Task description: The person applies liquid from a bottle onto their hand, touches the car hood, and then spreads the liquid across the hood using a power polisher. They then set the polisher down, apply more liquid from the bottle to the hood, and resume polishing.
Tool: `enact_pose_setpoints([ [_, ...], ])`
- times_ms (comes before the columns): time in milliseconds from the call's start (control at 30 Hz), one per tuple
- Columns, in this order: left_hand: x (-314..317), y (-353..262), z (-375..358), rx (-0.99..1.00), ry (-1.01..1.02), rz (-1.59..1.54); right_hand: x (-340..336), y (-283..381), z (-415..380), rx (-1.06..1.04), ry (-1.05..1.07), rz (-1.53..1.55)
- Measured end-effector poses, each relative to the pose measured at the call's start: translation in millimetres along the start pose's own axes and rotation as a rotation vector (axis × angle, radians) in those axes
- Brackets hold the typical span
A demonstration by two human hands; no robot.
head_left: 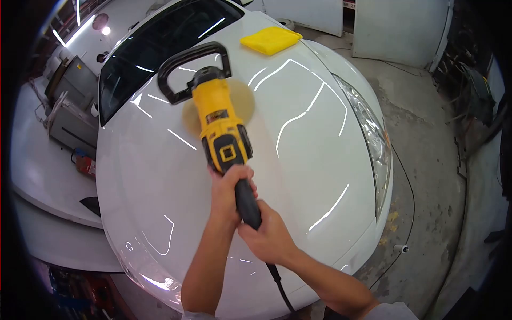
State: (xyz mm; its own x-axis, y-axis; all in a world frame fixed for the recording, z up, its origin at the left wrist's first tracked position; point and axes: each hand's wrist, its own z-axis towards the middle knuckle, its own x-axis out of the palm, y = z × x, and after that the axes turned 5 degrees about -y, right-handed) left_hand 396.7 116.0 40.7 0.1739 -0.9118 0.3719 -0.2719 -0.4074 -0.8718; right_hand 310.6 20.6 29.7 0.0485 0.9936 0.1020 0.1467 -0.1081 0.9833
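A yellow and black car polisher (220, 114) rests pad-down on the white car hood (314, 160). Its round tan pad (242, 104) shows partly from under the tool head and looks blurred. My left hand (230, 189) is closed around the front of the black rear handle, just behind the yellow body. Lower on that handle, my right hand (271, 237) wraps its end. The looped black front handle (165, 80) has no hand on it. From the tool's end a black cord (280, 285) runs down past my right wrist.
A folded yellow cloth (271, 40) lies on the hood near the windshield (165, 48). The headlight (370, 138) edges the right side. On the floor a dark cable (413, 197) runs past a small white object (400, 248). Grey cabinets (74, 125) stand at left.
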Motion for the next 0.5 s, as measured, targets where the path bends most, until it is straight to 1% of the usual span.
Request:
enact_pose_setpoints([
  [67, 1, 10, -22, -0.013, -0.025, -0.022, -9, -3, -21, 0.097, 0.086, 0.037],
  [133, 3, 15, -39, -0.020, -0.076, -0.039, -12, -2, -36, 0.140, 0.084, 0.058],
  [200, -2, 16, -52, -0.029, -0.063, -0.021, -8, -3, -51, 0.181, 0.091, 0.077],
  [267, -11, 19, -66, -0.027, -0.053, -0.006, 0, -9, -70, 0.129, 0.024, 0.038],
  [367, -23, 29, -89, -0.043, 0.006, -0.002, 7, -21, -99, 0.162, 0.004, 0.031],
  [400, -25, 34, -97, -0.053, -0.001, 0.016, 6, -25, -108, 0.145, -0.018, 0.090],
  [433, -27, 39, -103, -0.067, -0.013, 0.034, 3, -29, -113, 0.149, -0.015, 0.093],
  [500, -30, 50, -111, -0.056, -0.039, 0.039, -1, -41, -122, 0.085, -0.029, 0.063],
])
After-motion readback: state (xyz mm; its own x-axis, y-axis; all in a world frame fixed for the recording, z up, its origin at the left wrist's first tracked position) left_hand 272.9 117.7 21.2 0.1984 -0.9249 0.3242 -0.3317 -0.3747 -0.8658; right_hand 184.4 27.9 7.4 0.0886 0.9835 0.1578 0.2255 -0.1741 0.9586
